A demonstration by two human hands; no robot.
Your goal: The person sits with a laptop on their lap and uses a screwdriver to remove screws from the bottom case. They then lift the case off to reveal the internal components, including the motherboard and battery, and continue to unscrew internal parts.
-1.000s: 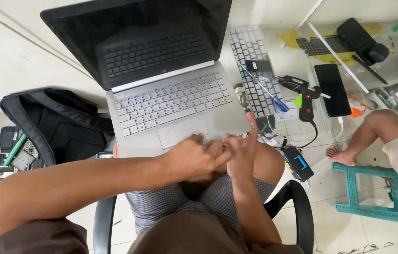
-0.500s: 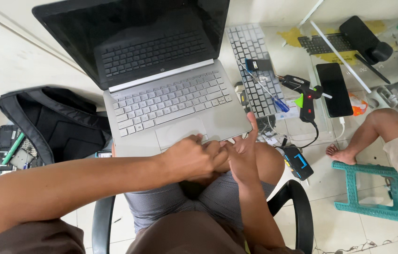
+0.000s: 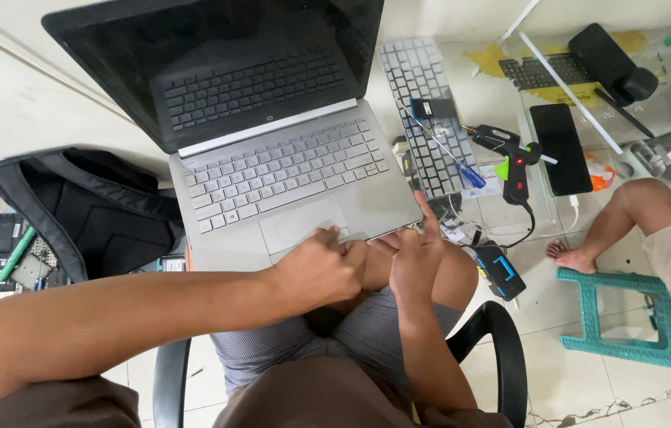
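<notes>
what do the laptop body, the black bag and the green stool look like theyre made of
Laptop: silver body with a matte, even sheen, metal or painted plastic, can't tell which. Bag: soft black woven fabric, going by its folds and slumped shape. Stool: teal moulded plastic, with a rigid lattice top.

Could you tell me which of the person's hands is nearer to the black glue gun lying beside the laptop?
Right. The right hand rests at the laptop's front right corner, just left of and below the glue gun; the left hand sits farther left, by the touchpad.
</notes>
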